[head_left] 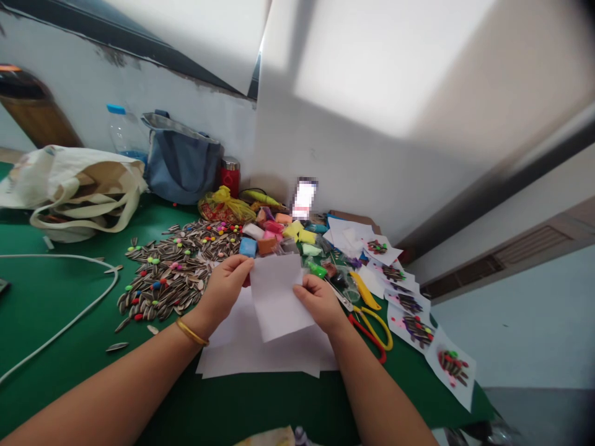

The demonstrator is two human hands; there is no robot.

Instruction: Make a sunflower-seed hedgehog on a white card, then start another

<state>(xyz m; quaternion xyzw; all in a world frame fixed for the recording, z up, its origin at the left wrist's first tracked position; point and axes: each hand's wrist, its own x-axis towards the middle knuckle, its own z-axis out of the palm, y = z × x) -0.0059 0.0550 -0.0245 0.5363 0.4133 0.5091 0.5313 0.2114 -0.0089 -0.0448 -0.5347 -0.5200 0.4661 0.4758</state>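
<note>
A small white sheet of paper (pixel 280 300) is held up between my two hands, tilted above the table. My left hand (pixel 227 285) pinches its upper left corner, and a gold bangle (pixel 191 333) circles that wrist. Along the right edge, my right hand (pixel 320 302) grips the same sheet between thumb and fingers. Under it lie larger white sheets (pixel 260 362) on the green table. Scissors (pixel 374 328) with red and yellow handles rest right of my right hand, near a yellow utility knife (pixel 365 291).
Left of the paper spreads a pile of sunflower seeds (pixel 181 272), some coloured. Blocks of coloured clay (pixel 267 246) sit behind my hands. Seed-decorated cards (pixel 450 368) line the right edge. At the back stand a blue bag (pixel 181 161), a red flask (pixel 230 176) and a lit phone (pixel 304 198).
</note>
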